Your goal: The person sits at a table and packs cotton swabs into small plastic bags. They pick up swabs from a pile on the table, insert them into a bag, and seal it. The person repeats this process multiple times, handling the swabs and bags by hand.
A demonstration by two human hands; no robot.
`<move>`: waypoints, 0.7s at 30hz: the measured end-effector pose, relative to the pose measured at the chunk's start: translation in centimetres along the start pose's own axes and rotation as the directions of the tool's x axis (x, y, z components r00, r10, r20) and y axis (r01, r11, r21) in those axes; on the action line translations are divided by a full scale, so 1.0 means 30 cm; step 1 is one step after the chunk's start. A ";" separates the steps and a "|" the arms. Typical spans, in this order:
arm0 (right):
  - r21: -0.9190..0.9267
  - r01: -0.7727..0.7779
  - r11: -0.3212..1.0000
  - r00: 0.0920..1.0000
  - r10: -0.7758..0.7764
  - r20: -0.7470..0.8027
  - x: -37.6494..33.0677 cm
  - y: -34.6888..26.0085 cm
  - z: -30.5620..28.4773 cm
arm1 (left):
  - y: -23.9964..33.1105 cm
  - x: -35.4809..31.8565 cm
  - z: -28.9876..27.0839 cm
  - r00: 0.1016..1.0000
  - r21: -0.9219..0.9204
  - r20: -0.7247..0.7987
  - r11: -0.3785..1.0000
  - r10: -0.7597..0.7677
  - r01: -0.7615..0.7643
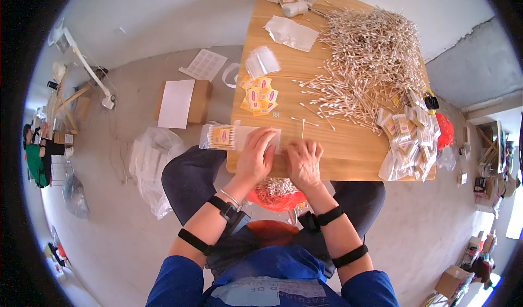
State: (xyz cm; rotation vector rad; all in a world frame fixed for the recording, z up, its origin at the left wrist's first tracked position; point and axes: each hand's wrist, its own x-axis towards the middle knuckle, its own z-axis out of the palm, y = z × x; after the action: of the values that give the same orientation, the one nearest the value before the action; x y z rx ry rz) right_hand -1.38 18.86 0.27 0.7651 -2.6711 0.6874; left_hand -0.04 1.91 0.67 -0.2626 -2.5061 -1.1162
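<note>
Near the table's front edge my left hand (257,155) rests on a clear plastic strip (277,135), its fingers laid flat and its thumb apart. A clear packet of cotton swabs (222,137) with a yellow label lies just left of it, overhanging the table corner. My right hand (305,162) is closed, fingers curled down at the wood. One cotton swab (303,127) sticks out beyond its fingertips; the lower end is hidden by the hand. A few loose swabs (317,113) lie just past it. Yellow-and-white labels (259,96) form a small pile beyond my left hand.
A big heap of cotton swabs (376,51) covers the far right of the table (348,162). Filled packets (408,138) pile up at the right edge. Empty clear bags (262,62) lie farther back. A red bag of swabs (278,195) sits below the front edge.
</note>
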 end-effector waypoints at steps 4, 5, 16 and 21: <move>0.092 0.088 0.992 0.994 -0.094 0.060 -0.087 -0.017 -0.036 | 0.010 0.012 -0.001 0.997 0.090 0.062 0.994 0.053 -0.059; 0.107 0.097 0.990 0.990 -0.107 0.089 -0.107 -0.023 -0.047 | 0.009 0.011 0.001 0.995 0.095 0.074 0.993 0.066 -0.073; -0.018 -0.247 0.969 0.956 0.241 -0.168 0.033 0.262 -0.084 | 0.011 -0.002 0.007 0.990 0.189 0.097 0.975 0.103 -0.120; -0.014 -0.379 0.925 0.913 0.371 -0.169 0.127 0.362 -0.077 | 0.024 0.012 0.012 0.992 0.155 0.094 0.983 0.089 -0.103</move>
State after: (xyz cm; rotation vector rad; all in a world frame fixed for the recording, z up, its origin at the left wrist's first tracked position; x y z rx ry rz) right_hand -10.24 26.55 -0.28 0.1670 -2.6911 0.7354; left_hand -0.21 2.66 1.09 -0.3903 -2.6107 -0.8791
